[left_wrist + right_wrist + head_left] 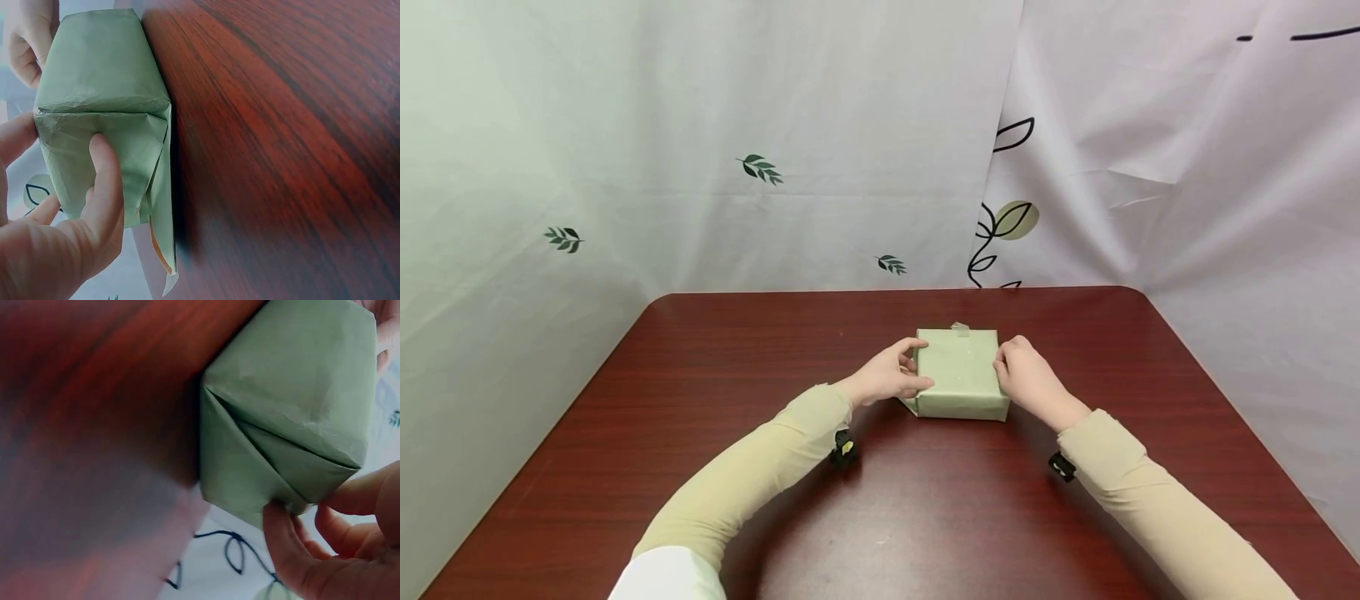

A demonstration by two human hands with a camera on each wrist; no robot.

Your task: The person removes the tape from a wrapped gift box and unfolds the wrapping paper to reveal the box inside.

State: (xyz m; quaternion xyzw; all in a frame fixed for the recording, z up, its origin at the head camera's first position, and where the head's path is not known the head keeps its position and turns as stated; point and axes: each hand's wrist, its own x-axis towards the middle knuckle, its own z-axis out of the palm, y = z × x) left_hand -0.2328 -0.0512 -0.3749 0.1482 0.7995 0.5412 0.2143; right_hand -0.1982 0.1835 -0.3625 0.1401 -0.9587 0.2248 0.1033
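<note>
A box wrapped in pale green paper (958, 362) lies on the table. My left hand (887, 372) holds its left end, with digits on the top edge and a bent finger (105, 156) pressing the folded end paper. Below that finger, a loose paper flap (161, 206) sticks out along the table, a bit of clear tape (170, 284) at its tip. At the opposite end, my right hand (1026, 375) pinches the edge of the folded end flap (240, 462) between thumb and fingers. The fingertips partly hide that edge.
Another piece of clear tape (959, 329) stands up at the box's far top edge. The dark red wooden table (880, 517) ends at a pale curtain (820, 100) with leaf prints behind and at both sides. Each wrist carries a small black camera (843, 450).
</note>
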